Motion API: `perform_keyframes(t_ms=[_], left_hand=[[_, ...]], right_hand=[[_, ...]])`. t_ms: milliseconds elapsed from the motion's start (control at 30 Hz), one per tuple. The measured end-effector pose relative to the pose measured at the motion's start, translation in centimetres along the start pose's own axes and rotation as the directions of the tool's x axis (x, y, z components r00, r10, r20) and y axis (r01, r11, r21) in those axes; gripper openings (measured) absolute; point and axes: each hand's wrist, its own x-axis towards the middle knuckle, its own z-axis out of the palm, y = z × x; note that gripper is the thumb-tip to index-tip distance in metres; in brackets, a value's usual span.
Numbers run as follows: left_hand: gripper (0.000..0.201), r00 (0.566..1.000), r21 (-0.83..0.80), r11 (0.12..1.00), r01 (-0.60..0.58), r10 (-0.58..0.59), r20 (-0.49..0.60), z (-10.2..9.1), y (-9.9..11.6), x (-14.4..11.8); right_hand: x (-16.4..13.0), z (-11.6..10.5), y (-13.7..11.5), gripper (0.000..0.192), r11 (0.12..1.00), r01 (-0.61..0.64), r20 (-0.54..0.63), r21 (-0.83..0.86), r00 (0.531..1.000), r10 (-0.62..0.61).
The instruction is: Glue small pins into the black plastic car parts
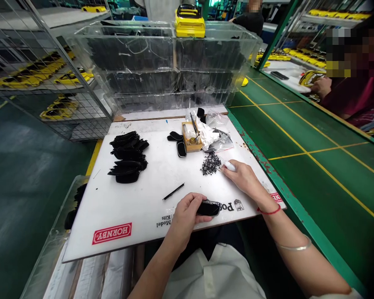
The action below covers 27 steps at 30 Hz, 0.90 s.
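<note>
My left hand (187, 209) is closed on a black oblong plastic part (208, 208) with a pale rim, held low over the table's front edge. In my right hand (241, 176) is a white, rounded tool (229, 166) with a narrow tip, perhaps a small glue bottle. Its tip is at the edge of a heap of tiny black pieces (210, 163). A thin black strip (173, 191) lies on the white board, left of the heap. Farther left rests a stack of black parts (127, 158). A few more black oblong parts (181, 148) sit near the middle.
A small wooden box (193, 145) with tools stands beyond the heap, beside crumpled white tissue (209, 136) and plastic bags (222, 141). Clear bins (134, 54) rise behind the board, a yellow model car (190, 23) on top. Another person (352, 95) sits at right.
</note>
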Motion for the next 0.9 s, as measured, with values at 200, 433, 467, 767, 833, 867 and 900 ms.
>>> perform_keyframes(t_ms=[200, 433, 467, 767, 833, 867, 900], left_hand=[[0.027, 1.0, 0.087, 0.996, 0.007, -0.006, -0.002, 0.1, 0.1, -0.2], [0.031, 0.999, 0.229, 0.973, -0.038, 0.032, 0.033, 0.7, 1.2, -0.2], [0.032, 0.998, 0.233, 0.971, -0.055, 0.044, 0.051, 0.8, 1.4, -0.2], [0.034, 0.979, 0.231, 0.964, -0.129, 0.087, 0.185, 1.4, 1.4, 0.0], [0.032, 0.976, 0.23, 0.963, -0.137, 0.093, 0.196, 1.4, 1.3, -0.1], [0.031, 0.975, 0.229, 0.963, -0.142, 0.097, 0.198, 1.4, 1.3, -0.2], [0.03, 0.975, 0.227, 0.963, -0.145, 0.1, 0.198, 1.3, 1.3, -0.2]], right_hand=[[0.3, -0.5, 0.3, 0.021, 0.992, -0.05, -0.002, 0.119, 0.999, 0.05], [-1.7, -0.9, -1.4, 0.033, 0.797, -0.133, 0.163, 0.589, 0.986, 0.044], [-2.3, -0.9, -1.8, 0.034, 0.742, -0.167, 0.212, 0.649, 0.977, 0.034], [-5.5, -0.8, -4.0, 0.027, 0.682, -0.303, 0.423, 0.665, 0.906, -0.011], [-5.7, -0.8, -4.0, 0.028, 0.669, -0.322, 0.437, 0.67, 0.9, -0.005], [-5.7, -0.8, -4.0, 0.028, 0.654, -0.336, 0.442, 0.678, 0.897, 0.002], [-5.8, -0.8, -3.8, 0.029, 0.638, -0.349, 0.444, 0.686, 0.896, 0.012]])
